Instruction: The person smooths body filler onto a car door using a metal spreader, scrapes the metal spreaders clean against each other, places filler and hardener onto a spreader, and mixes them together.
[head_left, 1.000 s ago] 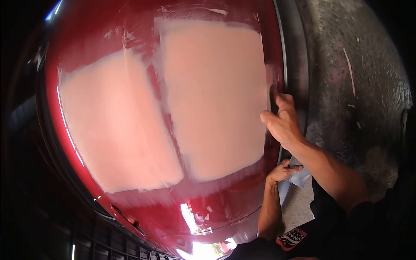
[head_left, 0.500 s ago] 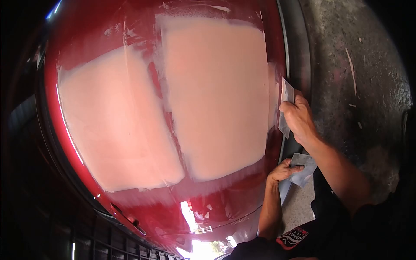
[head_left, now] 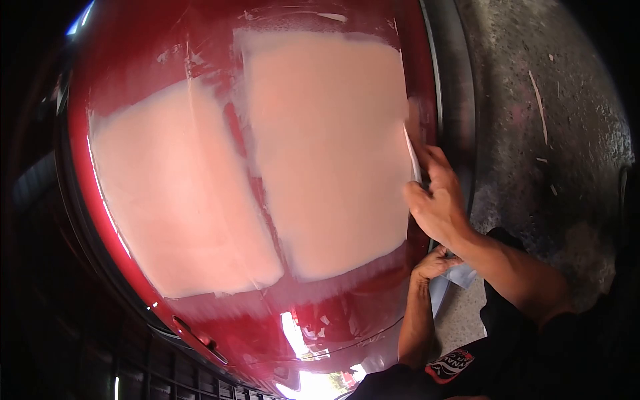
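Observation:
My right hand (head_left: 437, 193) grips a thin flat spreader (head_left: 411, 155), its edge against the right border of the larger pinkish filler patch (head_left: 330, 153) on the red car panel (head_left: 347, 303). Lower down, beside the panel's edge, my left hand (head_left: 432, 265) pinches a grey plate (head_left: 460, 274), partly hidden behind my right forearm. A second, smaller filler patch (head_left: 183, 200) covers the panel's left part, with a narrow red strip between the two patches.
A dark trim strip (head_left: 455, 100) runs along the panel's right side. Beyond it lies a grey concrete floor (head_left: 527, 40) with pale streaks. A red door handle (head_left: 199, 339) sits at the lower left, and light reflects off the panel near the bottom.
My right hand has swung from the panel's right edge back left onto the larger patch's border, with the spreader now edge-on. My left hand has hardly moved; my right forearm now partly covers its plate.

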Motion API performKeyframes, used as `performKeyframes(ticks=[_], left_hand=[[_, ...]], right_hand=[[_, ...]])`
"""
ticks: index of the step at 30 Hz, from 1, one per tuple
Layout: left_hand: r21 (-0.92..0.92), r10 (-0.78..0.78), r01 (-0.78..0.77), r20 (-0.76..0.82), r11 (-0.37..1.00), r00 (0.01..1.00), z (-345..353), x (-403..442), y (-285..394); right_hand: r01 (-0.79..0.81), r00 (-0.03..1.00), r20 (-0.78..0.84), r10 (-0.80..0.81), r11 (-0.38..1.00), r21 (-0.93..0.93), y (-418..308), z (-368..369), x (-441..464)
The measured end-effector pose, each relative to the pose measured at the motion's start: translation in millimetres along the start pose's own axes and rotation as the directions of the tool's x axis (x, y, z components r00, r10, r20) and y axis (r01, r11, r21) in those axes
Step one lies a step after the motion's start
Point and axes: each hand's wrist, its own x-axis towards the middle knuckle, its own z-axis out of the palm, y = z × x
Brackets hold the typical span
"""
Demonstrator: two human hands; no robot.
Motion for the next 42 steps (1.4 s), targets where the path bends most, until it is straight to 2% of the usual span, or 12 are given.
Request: performKeyframes(ticks=[3,4,6,7,10,15,19,26,28,30,32,42], left_hand=[[-0.036,-0.01,0.011,0.003,0.999,1.0,0.3,3.3,0.3],[-0.021,-0.028,0.028,0.022,0.999,0.999,-1.1,6.2,-3.0],[0.066,-0.142,0.139,0.035,0.988,0.989,-9.4,12.8,-19.1],[0.031,-0.14,0.138,0.056,0.99,0.989,-9.5,12.9,-20.2],[0.023,-0.116,0.115,0.058,0.993,0.992,-11.5,13.9,-21.8],[0.018,-0.061,0.06,0.031,0.998,0.998,-0.6,5.7,4.4],[0.014,0.025,-0.026,0.043,1.0,0.999,-12.9,3.7,-16.9],[-0.046,0.007,-0.009,-0.026,0.999,1.0,-23.3,1.2,-42.4],[0.025,-0.027,0.027,-0.011,0.999,1.0,-9.2,5.7,-11.5],[0.09,-0.06,0.06,0.001,0.994,0.998,-3.7,6.5,-4.3],[-0.107,-0.063,0.07,0.067,0.992,0.996,-6.6,10.3,-11.8],[0.011,-0.064,0.064,0.043,0.998,0.997,-2.2,6.2,2.0]], right_hand=[[-0.054,0.998,0.0,0.06,0.9,0.432,7.9,-15.7,-8.8],[0.044,0.989,-0.145,0.016,0.916,0.4,14.9,-21.5,-5.9],[-0.067,0.975,-0.172,0.139,0.928,0.367,22.9,-35.9,4.1],[-0.239,0.959,-0.055,0.278,0.898,0.37,33.3,-38.1,5.2],[-0.303,0.946,-0.009,0.324,0.895,0.328,37.0,-17.4,-8.2],[-0.095,0.995,0.007,0.095,0.995,-0.038,46.2,1.6,-10.7],[-0.076,0.992,0.085,0.097,0.972,-0.221,32.4,13.9,-10.6],[-0.081,0.992,0.099,0.08,0.997,0.007,13.0,-3.7,-19.4],[-0.013,0.991,-0.128,0.025,0.995,0.095,26.9,-13.6,-22.0],[-0.13,0.983,-0.132,0.127,0.991,-0.016,39.2,-25.2,-9.5],[-0.26,0.963,-0.043,0.266,0.96,0.107,52.4,-18.1,-2.5],[-0.302,0.952,0.076,0.295,0.949,0.096,38.0,-1.6,-4.7]])
